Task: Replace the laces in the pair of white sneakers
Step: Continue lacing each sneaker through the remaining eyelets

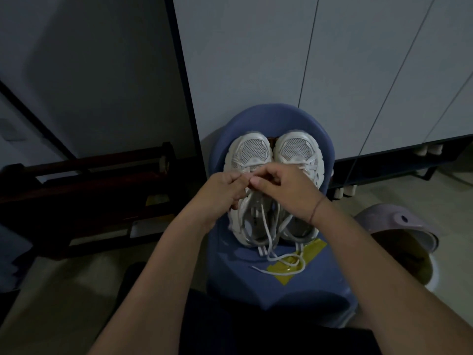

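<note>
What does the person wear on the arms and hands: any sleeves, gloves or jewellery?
Both forearms are bare; no sleeves show. The left hand and the right hand wear no gloves, and I see no rings. A thin reddish string bracelet circles the right wrist; the left wrist carries nothing.

The scene is dim, with a cool bluish cast and a grainy softness. The sneakers (pixel 272 152) and the cupboard doors (pixel 256 60) catch the most light. The left side sinks into near-black shadow around a dark rack (pixel 89 190). Straight lines bow towards the edges, and the near forearms (pixel 143 290) look soft.
</note>
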`<state>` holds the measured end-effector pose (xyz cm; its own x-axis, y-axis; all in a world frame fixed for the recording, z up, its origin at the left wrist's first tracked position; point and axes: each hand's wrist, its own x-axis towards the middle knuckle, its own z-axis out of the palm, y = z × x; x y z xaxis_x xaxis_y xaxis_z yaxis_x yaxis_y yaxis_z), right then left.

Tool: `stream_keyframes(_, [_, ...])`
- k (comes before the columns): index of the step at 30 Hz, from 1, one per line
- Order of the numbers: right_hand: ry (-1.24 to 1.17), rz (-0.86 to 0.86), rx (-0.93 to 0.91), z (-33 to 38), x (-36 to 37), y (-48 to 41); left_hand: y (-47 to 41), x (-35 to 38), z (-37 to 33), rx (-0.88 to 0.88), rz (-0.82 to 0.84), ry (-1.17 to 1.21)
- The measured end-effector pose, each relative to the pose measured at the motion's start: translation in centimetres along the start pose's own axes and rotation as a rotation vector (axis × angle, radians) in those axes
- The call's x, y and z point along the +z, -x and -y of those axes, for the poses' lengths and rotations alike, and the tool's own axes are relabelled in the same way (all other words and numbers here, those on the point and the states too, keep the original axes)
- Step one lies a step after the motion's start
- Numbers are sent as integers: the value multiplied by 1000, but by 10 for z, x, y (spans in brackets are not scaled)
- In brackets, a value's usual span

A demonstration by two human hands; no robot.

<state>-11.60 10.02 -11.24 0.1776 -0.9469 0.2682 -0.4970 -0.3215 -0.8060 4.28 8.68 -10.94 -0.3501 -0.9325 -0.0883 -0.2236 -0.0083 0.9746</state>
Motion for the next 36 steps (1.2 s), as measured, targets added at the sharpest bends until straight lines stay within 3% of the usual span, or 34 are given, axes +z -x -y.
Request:
stream_keyframes(3, [85,-225,86,-18,-14,-6,0,-1,-1,-2,13,-1])
stream_keyframes(6, [97,-538,288,-44,-36,-11,-1,-7,0,-11,-14,26])
stream_keyframes(8, [140,-640,421,-56,-44,-10,-1,-8,2,-15,-14,24])
stream_keyframes(11, [163,-551,345,-50,-37,-8,-1,-4,3,-17,-6,32])
stream_keyframes(15, [21,-135,-5,-13,-9,-2,-3,-2,1,-8,-3,44])
stream_keyframes(17, [44,-53,-50,-10,-2,-2,-3,-2,0,-13,-2,63])
stream_keyframes(24, [96,-321,83,-33,-10,-15,-4,-7,4,-56,24,56])
stream_keyframes(28, [138,-427,160,-26,3,-13,-11,-9,8,-124,-66,259])
stream_keyframes(30, [187,-346,234,-21,11,-9,-16,-10,11,-134,-95,338])
stream_keyframes(33, [387,-14,305,-17,26,-5,-28,-9,20,-130,-226,352])
stream_keyframes(36, [180,97,400,-26,44,-8,-40,-7,32,-130,-422,339])
